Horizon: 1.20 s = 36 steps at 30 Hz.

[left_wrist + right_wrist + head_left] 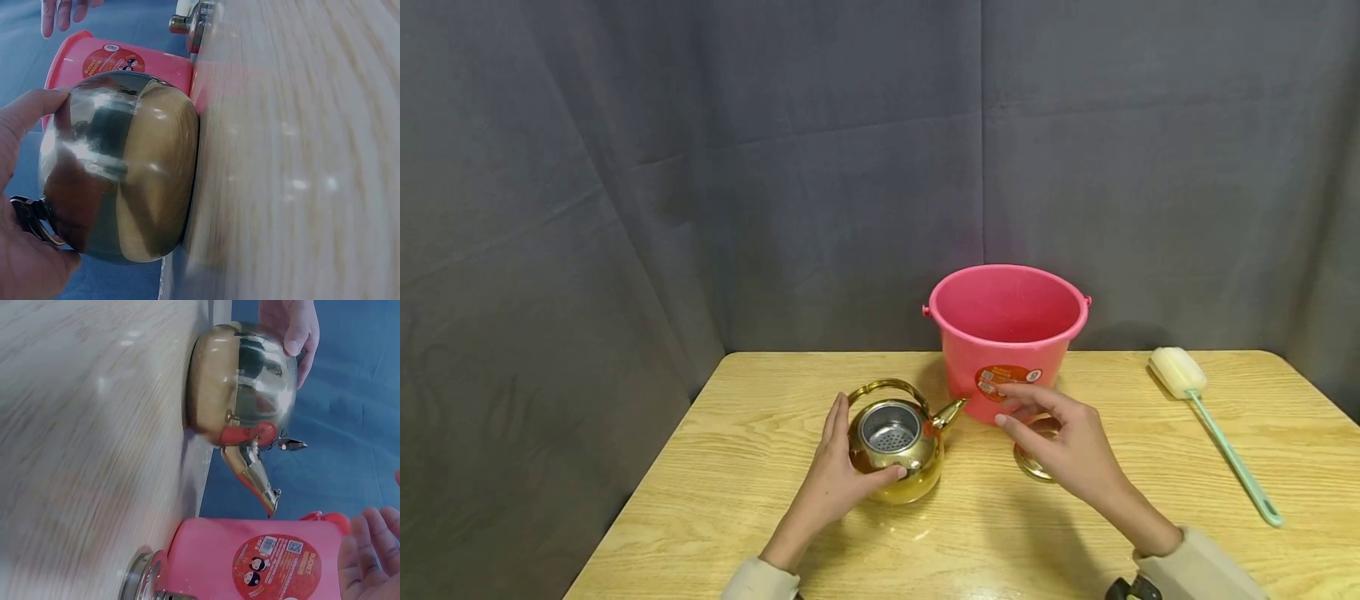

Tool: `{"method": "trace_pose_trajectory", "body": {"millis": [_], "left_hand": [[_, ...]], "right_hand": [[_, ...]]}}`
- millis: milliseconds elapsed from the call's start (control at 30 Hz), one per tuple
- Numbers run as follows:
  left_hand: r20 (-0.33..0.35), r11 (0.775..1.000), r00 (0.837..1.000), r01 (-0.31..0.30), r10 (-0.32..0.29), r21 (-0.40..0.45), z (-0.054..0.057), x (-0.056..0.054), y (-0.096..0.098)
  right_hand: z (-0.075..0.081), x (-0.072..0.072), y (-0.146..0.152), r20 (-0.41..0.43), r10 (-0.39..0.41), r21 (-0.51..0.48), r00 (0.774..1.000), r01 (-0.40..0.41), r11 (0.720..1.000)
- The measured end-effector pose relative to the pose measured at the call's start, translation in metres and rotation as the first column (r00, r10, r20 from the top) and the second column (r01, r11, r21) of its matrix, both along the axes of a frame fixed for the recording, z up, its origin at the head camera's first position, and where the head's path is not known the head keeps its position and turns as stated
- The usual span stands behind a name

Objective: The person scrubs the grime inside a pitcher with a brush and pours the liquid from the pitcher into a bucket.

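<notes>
Gold-coloured metal shines on a teapot point(922, 461), which stands upright on the wood-grain counter point(752, 442) with a perforated steel strainer point(892, 437) set in its uncovered mouth. Taking twelve o'clock as straight away from the person, its arched handle point(891, 385) leans toward twelve and its spout point(950, 414) points to two, the tip near a pink plastic bucket point(958, 362). The left grip point(838, 479) is clamped on the teapot, fingers along its nine o'clock side and thumb on the body at about six. The right grip point(1067, 442) hovers at three o'clock from the teapot, its thumb and fingers apart and loosely bent, above a gold-coloured lid point(1028, 460) that lies on the counter and is partly hidden by the hand. At two o'clock from the teapot stands the bucket, with a round red label point(1000, 375) on its wall. Farther off toward three lies a bottle brush point(1232, 454), its pale sponge head toward eleven and its mint-green shaft running toward five. Grey cloth point(820, 192) hangs behind at twelve. Both sleeves point(760, 581) are beige.
</notes>
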<state>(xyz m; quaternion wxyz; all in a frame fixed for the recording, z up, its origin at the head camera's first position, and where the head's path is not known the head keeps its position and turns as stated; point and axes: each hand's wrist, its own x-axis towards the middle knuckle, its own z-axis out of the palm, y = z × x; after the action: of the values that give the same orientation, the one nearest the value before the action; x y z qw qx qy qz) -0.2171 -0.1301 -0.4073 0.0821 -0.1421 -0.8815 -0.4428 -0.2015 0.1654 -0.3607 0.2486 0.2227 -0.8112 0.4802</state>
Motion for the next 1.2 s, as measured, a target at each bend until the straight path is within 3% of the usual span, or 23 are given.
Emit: {"method": "trace_pose_trajectory", "body": {"millis": [333,900,1200], "left_hand": [[0.000,1.000,1.000,-0.002,0.002,0.000,0.001,-0.001,-0.001],[-0.005,1.000,1.000,0.007,-0.007,-0.008,0.000,-0.001,-0.001],[-0.002,1.000,1.000,0.006,-0.006,-0.005,-0.001,0.000,-0.002]], "right_hand": [[0.003,-0.002,-0.010,-0.044,0.033,0.012,0.998,-0.033,0.999],[0.002,-0.002,-0.018,-0.043,0.042,-0.029,0.998,-0.044,0.999],[-0.001,-0.005,-0.027,-0.099,0.092,-0.035,0.991,-0.096,0.995]]}}
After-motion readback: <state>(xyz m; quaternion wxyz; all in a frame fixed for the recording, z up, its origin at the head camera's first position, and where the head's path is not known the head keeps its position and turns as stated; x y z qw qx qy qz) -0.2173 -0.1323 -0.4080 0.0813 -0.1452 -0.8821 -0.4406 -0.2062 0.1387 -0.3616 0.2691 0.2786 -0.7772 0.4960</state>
